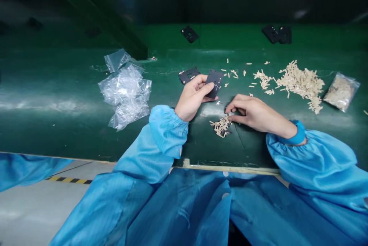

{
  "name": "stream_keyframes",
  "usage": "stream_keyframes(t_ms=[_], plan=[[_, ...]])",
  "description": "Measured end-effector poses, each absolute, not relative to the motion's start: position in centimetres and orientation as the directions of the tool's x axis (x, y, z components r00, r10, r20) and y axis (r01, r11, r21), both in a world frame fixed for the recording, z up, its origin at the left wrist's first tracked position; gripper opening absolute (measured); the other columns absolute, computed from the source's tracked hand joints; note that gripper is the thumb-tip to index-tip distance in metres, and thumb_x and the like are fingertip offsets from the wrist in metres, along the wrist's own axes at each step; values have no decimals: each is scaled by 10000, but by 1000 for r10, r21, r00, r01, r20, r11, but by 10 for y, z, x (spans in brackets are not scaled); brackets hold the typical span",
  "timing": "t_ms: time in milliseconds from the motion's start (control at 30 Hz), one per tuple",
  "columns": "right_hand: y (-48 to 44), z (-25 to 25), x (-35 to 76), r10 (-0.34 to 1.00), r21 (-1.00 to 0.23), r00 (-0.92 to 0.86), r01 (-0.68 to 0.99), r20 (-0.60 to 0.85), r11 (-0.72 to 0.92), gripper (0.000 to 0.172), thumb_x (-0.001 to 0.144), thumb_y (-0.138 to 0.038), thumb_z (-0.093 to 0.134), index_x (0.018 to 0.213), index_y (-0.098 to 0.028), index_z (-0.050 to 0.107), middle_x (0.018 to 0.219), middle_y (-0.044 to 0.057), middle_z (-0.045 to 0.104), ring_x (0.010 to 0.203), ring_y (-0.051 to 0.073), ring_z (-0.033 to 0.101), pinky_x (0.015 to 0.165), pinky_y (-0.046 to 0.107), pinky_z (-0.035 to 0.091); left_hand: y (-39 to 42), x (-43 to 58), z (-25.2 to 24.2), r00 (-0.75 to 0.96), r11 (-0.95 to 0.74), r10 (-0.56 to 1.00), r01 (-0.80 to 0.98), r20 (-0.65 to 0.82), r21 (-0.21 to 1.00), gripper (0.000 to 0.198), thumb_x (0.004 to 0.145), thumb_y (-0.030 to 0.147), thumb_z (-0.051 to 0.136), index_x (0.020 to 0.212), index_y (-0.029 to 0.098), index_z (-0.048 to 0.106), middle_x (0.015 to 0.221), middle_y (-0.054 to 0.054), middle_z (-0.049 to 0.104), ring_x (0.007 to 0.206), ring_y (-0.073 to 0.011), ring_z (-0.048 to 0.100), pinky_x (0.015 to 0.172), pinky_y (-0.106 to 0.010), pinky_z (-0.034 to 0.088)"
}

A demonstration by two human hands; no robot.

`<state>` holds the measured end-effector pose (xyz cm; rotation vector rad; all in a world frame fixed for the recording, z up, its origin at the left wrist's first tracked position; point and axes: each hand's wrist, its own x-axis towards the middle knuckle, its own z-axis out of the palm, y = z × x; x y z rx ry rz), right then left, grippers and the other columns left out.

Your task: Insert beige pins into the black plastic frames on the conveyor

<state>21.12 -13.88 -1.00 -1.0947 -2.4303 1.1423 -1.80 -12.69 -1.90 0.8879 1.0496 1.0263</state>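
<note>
L hand (191,98): black plate (214,83), long axis fwd; R hand (253,113) at beige strips (220,126)

Tabletop (54,85): green mat, looks like rubber, smooth and shiny, white glare in spots. Black plate (215,83): flat, matt; plastic or metal, cannot tell. Pale strips (301,85): dull, a bit rough; stuff too small to tell. Clear plastic bags (125,92): thin, crinkly, glossy. Filled bag (341,91): same shiny clear plastic. Blue sleeves (152,150): thin smooth cloth, soft shine, puckered at cuff. Edge strip (230,169): pale, dull, looks like wood. Grey floor (34,215): smooth, shiny.
</note>
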Motion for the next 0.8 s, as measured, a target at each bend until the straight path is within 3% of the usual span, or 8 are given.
stream_keyframes(t_ms=[67,200,367,467,567,700,800], plan=[[-141,-10,211,705,-732,-701,535,-108,421,68,916,-264,698,930,-198,686,935,41,616,810,166,571,722,283,419,-128,-16,-17,171,323,942,-231,-289,918,94,915,225,616,981,185,563,881,12,630,787,-105,687,733,-278,651],[-139,-4,213,675,-779,-727,493,-125,387,143,981,-308,606,910,-195,658,939,51,627,802,163,586,732,283,429,-130,-12,-18,178,342,934,-197,-309,919,66,955,214,544,998,179,509,908,-3,650,723,-120,725,657,-278,642],[-136,2,216,678,-828,-714,479,-175,290,255,1004,-391,556,905,-197,689,806,24,659,701,151,562,674,285,405,-134,-13,-19,267,268,932,-51,-245,962,140,950,257,558,1043,185,483,909,-42,730,572,-88,631,481,-202,485],[-136,1,216,710,-845,-655,510,-260,161,305,987,-463,562,906,-203,700,677,-13,617,594,132,499,592,279,367,-137,-15,-15,336,183,915,145,-223,972,242,853,280,711,1005,171,558,926,-49,742,669,-107,630,596,-239,503],[-137,-1,215,729,-861,-617,503,-297,75,330,949,-502,599,878,-199,708,671,-7,616,589,128,487,561,271,353,-140,-15,-12,414,107,881,300,-231,948,328,746,309,818,959,166,614,929,-34,729,814,-157,649,735,-287,512],[-138,-3,212,762,-868,-574,496,-300,32,333,905,-509,654,839,-188,712,637,-6,599,574,117,461,544,264,341,-143,-13,-14,401,15,889,458,-222,889,325,728,332,815,931,180,611,834,12,658,769,-148,586,675,-277,446],[-137,-2,210,789,-889,-530,455,-313,-47,350,885,-532,678,847,-186,706,644,-4,599,573,117,471,539,265,351,-143,-12,-16,393,65,886,421,-247,905,284,788,361,763,923,186,585,755,27,636,682,-132,573,635,-274,445]])
